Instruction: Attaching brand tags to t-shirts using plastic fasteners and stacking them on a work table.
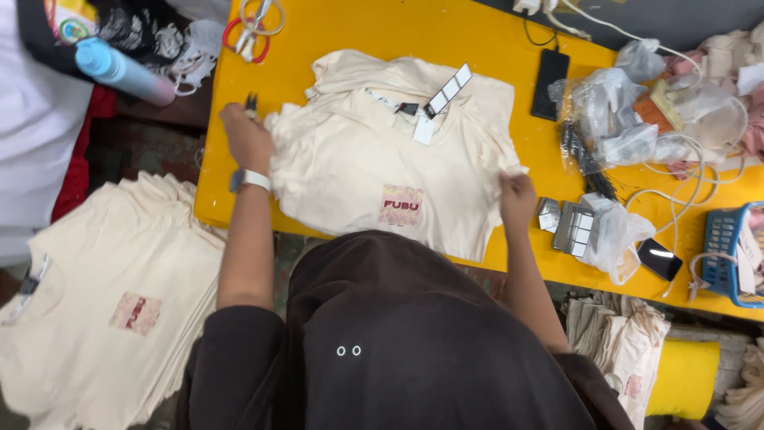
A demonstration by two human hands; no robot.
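A cream T-shirt (358, 167) with a small pink printed patch lies front-up on top of a stack of like shirts on the yellow desk (374, 32), its hem hanging just over the near edge. The left hand (247, 135) is closed around small dark snips (251, 103) and rests against the shirt's left sleeve edge, a white watch (251, 179) on its wrist. The right hand (517, 197) pinches the shirt's right side edge, fingers shut on the fabric. A strip of white hang tags (442, 99) lies at the collar. To the right, close by the right hand, sit a bundle of tags in clear plastic (585, 231), a black phone (551, 80), crumpled plastic bags (637, 111) and a blue basket (732, 251), crowding that end. Bare yellow surface shows beyond the collar. Left of the desk, lower down, another pile of cream shirts (103, 318) spreads wide.
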